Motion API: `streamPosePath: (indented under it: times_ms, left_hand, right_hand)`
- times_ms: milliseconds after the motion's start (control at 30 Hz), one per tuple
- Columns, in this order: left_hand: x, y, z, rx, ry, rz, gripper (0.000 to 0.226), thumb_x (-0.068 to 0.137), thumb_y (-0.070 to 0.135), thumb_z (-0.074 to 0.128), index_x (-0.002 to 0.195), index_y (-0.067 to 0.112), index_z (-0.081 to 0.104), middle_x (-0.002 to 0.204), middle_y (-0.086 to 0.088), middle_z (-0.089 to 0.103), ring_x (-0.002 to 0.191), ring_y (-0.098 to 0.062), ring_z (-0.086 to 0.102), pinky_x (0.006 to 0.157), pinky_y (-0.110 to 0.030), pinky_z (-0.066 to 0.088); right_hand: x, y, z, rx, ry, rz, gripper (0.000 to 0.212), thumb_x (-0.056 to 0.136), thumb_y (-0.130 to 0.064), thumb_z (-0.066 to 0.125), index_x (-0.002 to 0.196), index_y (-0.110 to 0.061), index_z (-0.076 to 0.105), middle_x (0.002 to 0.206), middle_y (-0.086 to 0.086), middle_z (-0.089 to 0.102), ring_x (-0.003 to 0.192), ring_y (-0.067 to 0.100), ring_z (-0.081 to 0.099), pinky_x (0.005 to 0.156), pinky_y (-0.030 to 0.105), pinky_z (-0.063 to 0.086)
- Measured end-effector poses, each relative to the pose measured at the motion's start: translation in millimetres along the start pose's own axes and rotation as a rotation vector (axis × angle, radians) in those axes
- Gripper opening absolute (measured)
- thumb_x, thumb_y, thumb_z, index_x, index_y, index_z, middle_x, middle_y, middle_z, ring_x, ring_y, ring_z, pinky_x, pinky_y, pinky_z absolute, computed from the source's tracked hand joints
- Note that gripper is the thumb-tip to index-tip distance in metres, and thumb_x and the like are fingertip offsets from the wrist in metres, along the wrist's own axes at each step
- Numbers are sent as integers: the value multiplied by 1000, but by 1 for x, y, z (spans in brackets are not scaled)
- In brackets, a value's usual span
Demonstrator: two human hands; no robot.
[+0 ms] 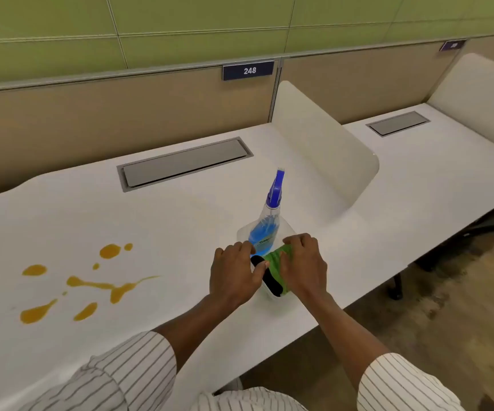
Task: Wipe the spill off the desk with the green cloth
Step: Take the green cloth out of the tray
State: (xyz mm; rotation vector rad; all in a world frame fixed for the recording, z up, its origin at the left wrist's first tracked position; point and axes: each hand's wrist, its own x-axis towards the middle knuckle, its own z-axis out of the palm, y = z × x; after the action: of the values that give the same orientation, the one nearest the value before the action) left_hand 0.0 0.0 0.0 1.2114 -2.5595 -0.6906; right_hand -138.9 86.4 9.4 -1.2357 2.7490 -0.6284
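I read the right hand [305,264] grip closed on the green cloth [278,258]; left hand [233,272] spread, holding nothing; spill [103,284] lies well left across the surface [180,221], nearer the left hand.

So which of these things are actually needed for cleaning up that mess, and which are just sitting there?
Needed:
green cloth, under both hands (left hand, right hand)
orange spill
desk

Just there:
spray bottle
clear tub
black item
number sign
divider
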Motion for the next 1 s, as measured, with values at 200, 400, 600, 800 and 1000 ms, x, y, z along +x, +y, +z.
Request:
streamPosePath:
  times_ms: [200, 400, 600, 800, 1000]
  left_hand:
    - [9, 18, 14, 94, -55, -74, 44, 103, 57, 61, 125, 19, 60, 118, 2, 74, 104, -20, 69, 100, -36, 49]
    - [17, 26, 22, 160, -100, -198, 34, 104, 49, 64, 116, 18, 59, 108, 0, 75, 96, -20, 69, 97, -35, 47]
    - [26, 25, 28, 89, -80, -288, 31, 102, 43, 69, 119, 18, 65, 111, 0, 78, 99, -21, 72, 92, -33, 52]
    - [30, 28, 19, -43, -56, -362, 38, 91, 50, 82, 113, 20, 74, 103, 0, 79, 93, -20, 72, 74, -29, 50]
    - [30, 24, -6, -281, 16, -416, 36, 80, 53, 91, 100, 26, 81, 81, 7, 67, 80, -18, 66, 68, -27, 47]
  right_hand:
    - [8, 15, -3, -233, -187, 21, 52, 96, -38, 66, 142, -18, 52, 134, 4, 61, 123, 22, 55, 86, 35, 56]
    - [12, 16, 6, -407, -231, -46, 51, 90, -45, 73, 127, -15, 55, 118, 6, 64, 111, 23, 56, 69, 31, 47]
    - [22, 17, 9, -405, -261, -11, 42, 94, -33, 71, 125, -13, 54, 121, 8, 63, 113, 25, 56, 74, 33, 50]
    - [32, 20, -5, -147, -176, 102, 33, 91, -31, 66, 121, -22, 58, 106, 0, 66, 107, 23, 56, 72, 35, 50]
    - [43, 15, -37, 231, -133, 320, 28, 81, -29, 72, 108, -28, 65, 81, -5, 67, 76, 18, 64, 71, 34, 56]
